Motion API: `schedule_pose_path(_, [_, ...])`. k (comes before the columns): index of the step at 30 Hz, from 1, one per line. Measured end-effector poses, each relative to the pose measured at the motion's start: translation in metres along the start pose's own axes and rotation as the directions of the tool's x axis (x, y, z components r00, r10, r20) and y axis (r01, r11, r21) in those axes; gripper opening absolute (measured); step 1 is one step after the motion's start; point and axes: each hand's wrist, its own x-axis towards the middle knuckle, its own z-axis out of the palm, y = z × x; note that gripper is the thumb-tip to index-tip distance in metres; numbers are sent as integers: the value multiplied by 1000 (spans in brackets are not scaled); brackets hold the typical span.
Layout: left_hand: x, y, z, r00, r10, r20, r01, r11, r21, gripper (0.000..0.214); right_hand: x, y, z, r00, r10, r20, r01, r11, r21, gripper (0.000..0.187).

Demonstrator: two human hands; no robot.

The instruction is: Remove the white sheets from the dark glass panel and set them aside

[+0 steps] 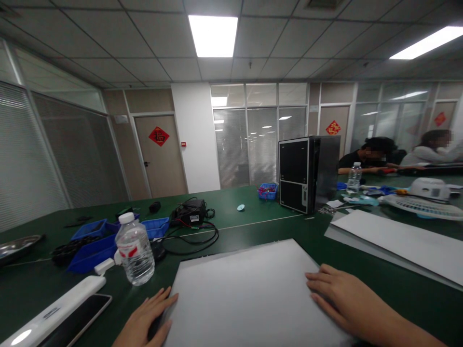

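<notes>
A large flat white sheet or board [242, 294] lies in front of me on the green table, with a thin dark line along its far edge. My left hand [148, 318] touches its left edge, fingers stretched and spread. At the right edge, my right hand [340, 294] rests with its fingers extended onto the white surface. Neither hand visibly wraps around the board. What lies beneath the board is hidden.
Left of the board stand a water bottle [134, 250], a phone [75, 320], a long white device [54, 311] and blue bins [94, 253]. Beyond are a black adapter with cables [191, 211] and a computer tower [294, 173]. White sheets [401, 246] lie right; two people sit farther back.
</notes>
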Motion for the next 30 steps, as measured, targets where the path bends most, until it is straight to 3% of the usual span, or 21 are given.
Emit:
schedule_pose_path(8, [3,0,-1,998,-53,26,53,998,-17,42,-3,1,-5,996,-81,-24,83,993,79,35])
schedule_pose_path(19, [1,5,-4,998,-70,-3,70,996,-48,41,-4,5,1,997,19,79,-29,991,127,46])
schedule_pose_path(30, [-1,1,1,998,-62,16,63,997,-45,43,-9,3,-7,996,-41,83,24,980,199,43])
